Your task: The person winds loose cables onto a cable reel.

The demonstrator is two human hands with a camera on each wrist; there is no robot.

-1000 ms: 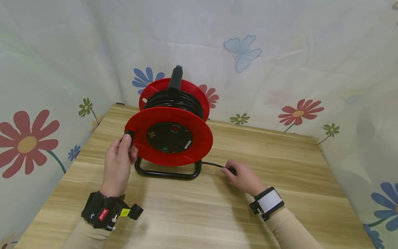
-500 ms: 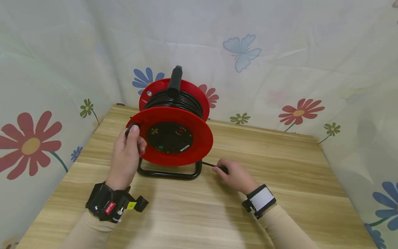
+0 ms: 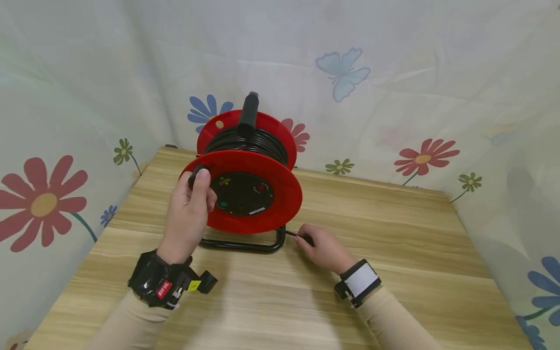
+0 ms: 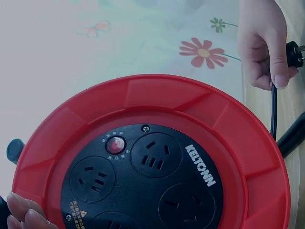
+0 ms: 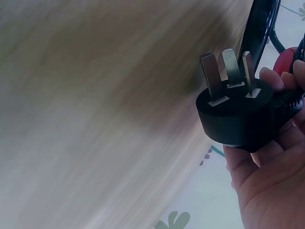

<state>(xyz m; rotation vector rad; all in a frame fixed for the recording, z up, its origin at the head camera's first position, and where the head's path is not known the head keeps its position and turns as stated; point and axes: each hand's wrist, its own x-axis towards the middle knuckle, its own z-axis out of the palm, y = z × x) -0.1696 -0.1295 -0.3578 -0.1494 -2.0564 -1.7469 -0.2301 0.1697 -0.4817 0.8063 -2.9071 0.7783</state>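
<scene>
A red cable reel (image 3: pixel 284 204) stands on the table, black cable (image 3: pixel 232 142) wound between its two discs. My left hand (image 3: pixel 185 214) holds the black knob (image 3: pixel 198 174) at the left of the front disc, thumb on top. Sockets and a red switch (image 4: pixel 116 144) show on the reel's black centre panel (image 4: pixel 143 191) in the left wrist view. To the right of the reel, my right hand (image 3: pixel 325 250) grips a black three-pin plug (image 5: pixel 233 114), its metal pins bare. From that hand a short length of cable (image 3: pixel 290 234) leads to the reel.
The reel rests on a black tubular stand (image 3: pixel 245 247), with a black carrying handle (image 3: pixel 248 114) above it. The wooden table (image 3: pixel 393 253) spreads to the right and front. Flower-patterned sheets (image 3: pixel 415 87) hang close behind and at both sides.
My left hand has moved up and right with the knob, and the reel has turned clockwise. My right hand has shifted left with the plug, so the cable between it and the reel is shorter.
</scene>
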